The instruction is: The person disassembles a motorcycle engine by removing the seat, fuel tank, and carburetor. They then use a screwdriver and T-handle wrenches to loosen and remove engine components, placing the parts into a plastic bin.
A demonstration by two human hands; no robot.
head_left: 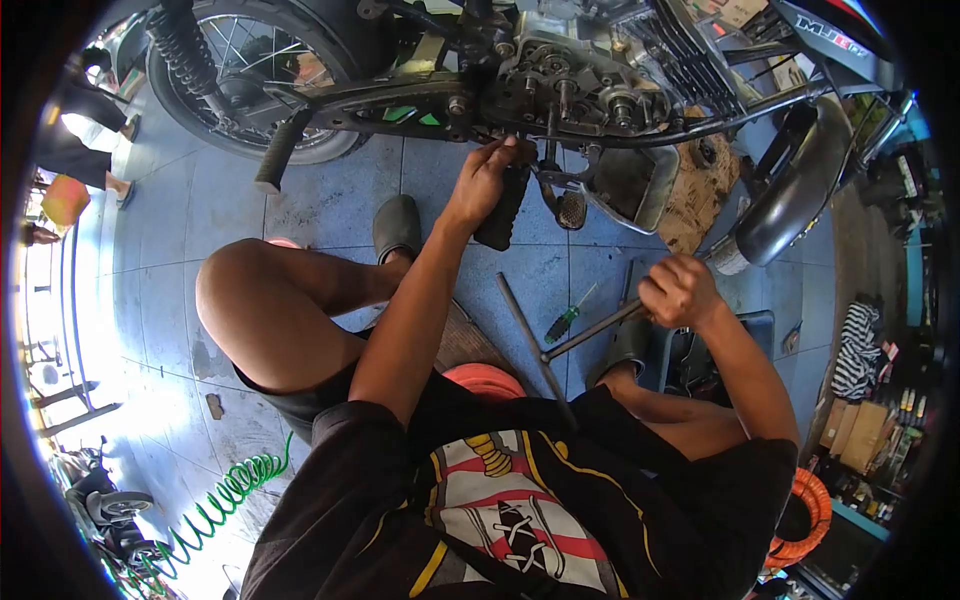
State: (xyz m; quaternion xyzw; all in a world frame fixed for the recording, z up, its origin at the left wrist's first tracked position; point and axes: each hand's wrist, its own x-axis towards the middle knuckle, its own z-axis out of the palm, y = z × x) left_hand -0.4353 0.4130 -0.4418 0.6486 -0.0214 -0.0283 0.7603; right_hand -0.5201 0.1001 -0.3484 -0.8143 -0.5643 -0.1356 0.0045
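My left hand (pixel 482 185) reaches up to the underside of the motorcycle engine (pixel 570 85), beside a black rubber footpeg (pixel 503 212). Its fingers are closed at the frame's lower edge, and what they pinch is hidden. My right hand (pixel 680 290) is wrapped round the shaft of a T-handle wrench (pixel 590 332), whose crossbar points towards my lap. The engine's side is uncovered, with shafts and gears exposed. Below it sits a metal drain pan (pixel 655 190) holding dark liquid, next to a foot pedal (pixel 571 210).
A green-handled screwdriver (pixel 563 324) lies on the blue tiled floor between my feet. At right are a tool tray (pixel 720 355), stained cardboard (pixel 700 190) and a front fender (pixel 795 190). A green coiled hose (pixel 225 500) runs at lower left. Another person stands far left.
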